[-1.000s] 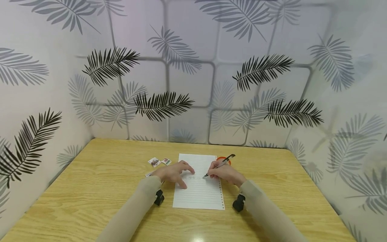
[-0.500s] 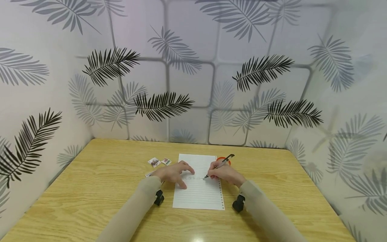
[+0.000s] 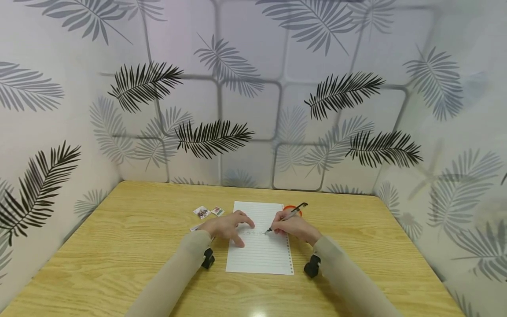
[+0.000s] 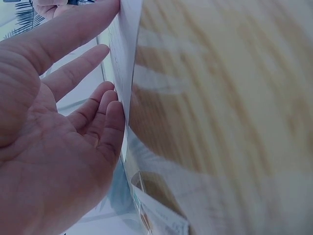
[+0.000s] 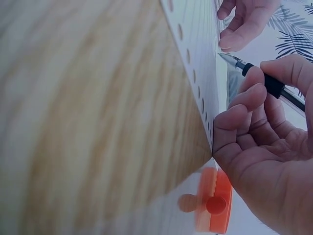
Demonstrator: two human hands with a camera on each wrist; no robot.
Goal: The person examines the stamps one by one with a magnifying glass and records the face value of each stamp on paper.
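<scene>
One row of marks [image 3: 251,233] runs partway across the sheet [image 3: 259,259]; the lines below look bare.
The sheet lies flat on the table [image 3: 138,233], left hand [image 3: 226,226] spread over its edge, right hand [image 3: 295,226] pinching the pen [image 5: 274,87]; beyond sits an orange thing [image 5: 223,191], perhaps holding something, I can't tell.

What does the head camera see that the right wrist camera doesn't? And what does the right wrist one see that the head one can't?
Only the head view shows the little picture cards to the left of the paper, and the beige sleeves.

Only the right wrist view shows the palm side of the right hand and the round knob on the orange thing.

Both show the right hand holding the pen, the left hand, the paper, part of the orange thing, the table and the leafy wall.
</scene>
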